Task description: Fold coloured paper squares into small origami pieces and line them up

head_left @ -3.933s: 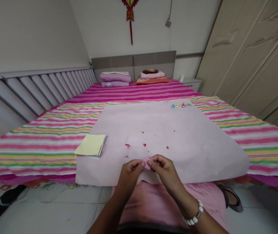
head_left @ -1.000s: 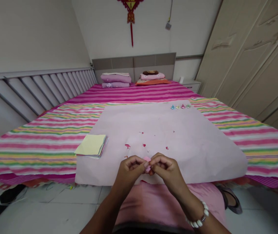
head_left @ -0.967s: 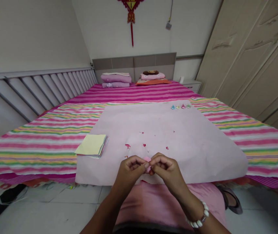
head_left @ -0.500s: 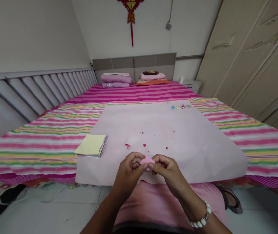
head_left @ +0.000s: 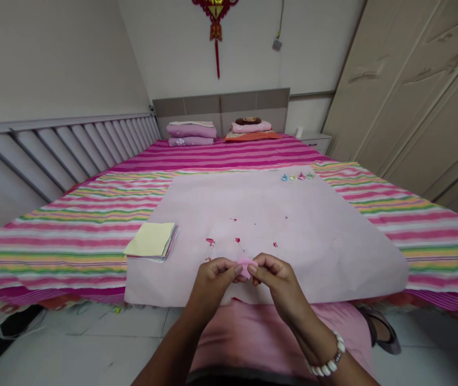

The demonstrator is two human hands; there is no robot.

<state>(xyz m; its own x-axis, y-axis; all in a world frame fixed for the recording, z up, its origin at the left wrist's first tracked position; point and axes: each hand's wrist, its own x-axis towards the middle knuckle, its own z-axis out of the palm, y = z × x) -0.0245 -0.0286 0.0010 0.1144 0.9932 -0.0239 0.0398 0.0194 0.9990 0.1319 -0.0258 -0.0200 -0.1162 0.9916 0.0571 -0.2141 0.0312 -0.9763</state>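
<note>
Both hands meet at lower centre of the frame, over the near edge of the bed: the left hand (head_left: pixel 212 279) and the right hand (head_left: pixel 273 277) each pinch one side of a small pink folded paper piece (head_left: pixel 246 266) between thumb and fingertips, so both are closed on it and it is held in the air just above the pale pink paper sheet (head_left: pixel 313 236). Judged step: a fold or crease on the piece is being worked, mid-way rather than finished; the next move likely calls for a fine fingertip press along one edge with the other hand steadying, but the piece is too small to read its exact shape. Count, going outward: one piece in hand; about six small red scraps (head_left: pixel 210 241) scattered on the sheet just beyond the fingers; one stack of square papers (head_left: pixel 151 240), yellow on top, at left centre, touching the sheet's left edge; four small folded pieces (head_left: pixel 298 176) in a row near the sheet's far right edge, well apart from the hands. One beaded bracelet (head_left: pixel 327 362) sits on the right wrist. The striped bedcover (head_left: pixel 72 225) carries everything.
</note>
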